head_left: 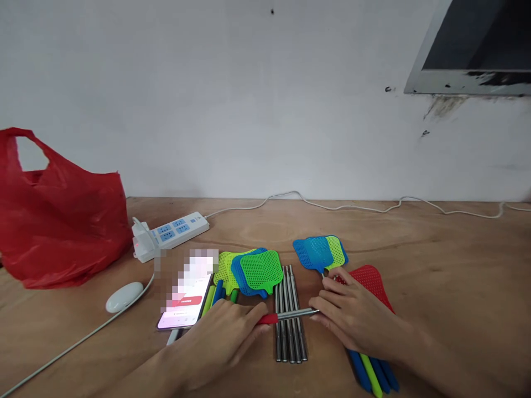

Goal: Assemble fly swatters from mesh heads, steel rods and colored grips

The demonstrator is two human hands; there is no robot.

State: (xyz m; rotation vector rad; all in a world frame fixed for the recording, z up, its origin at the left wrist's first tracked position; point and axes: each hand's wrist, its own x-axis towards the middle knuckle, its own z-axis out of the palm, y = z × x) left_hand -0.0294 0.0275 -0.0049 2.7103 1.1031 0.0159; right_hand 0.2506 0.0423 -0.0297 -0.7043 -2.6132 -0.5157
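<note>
My left hand (pixel 226 331) is closed around a red handle (pixel 267 319), from which a telescopic metal rod (pixel 298 313) extends to the right. The fingers of my right hand (pixel 352 315) pinch the rod's far end. A red perforated fly swatter head (pixel 371 282) shows just behind that hand; my fingers hide where it meets the rod. Several loose metal rods (pixel 291 334) lie side by side beneath the held rod. Green, yellow and blue swatter heads (pixel 261 271) overlap beyond my left hand. More blue and yellow heads (pixel 317 254) lie beyond my right hand.
Blue and yellow handles (pixel 371 373) lie below my right wrist, others (pixel 216 293) beside a lit phone (pixel 193 296). A white power strip (pixel 176 235), a white oval device (pixel 124 297) and a red plastic bag (pixel 62 221) stand left. A cable (pixel 340 208) runs along the wall.
</note>
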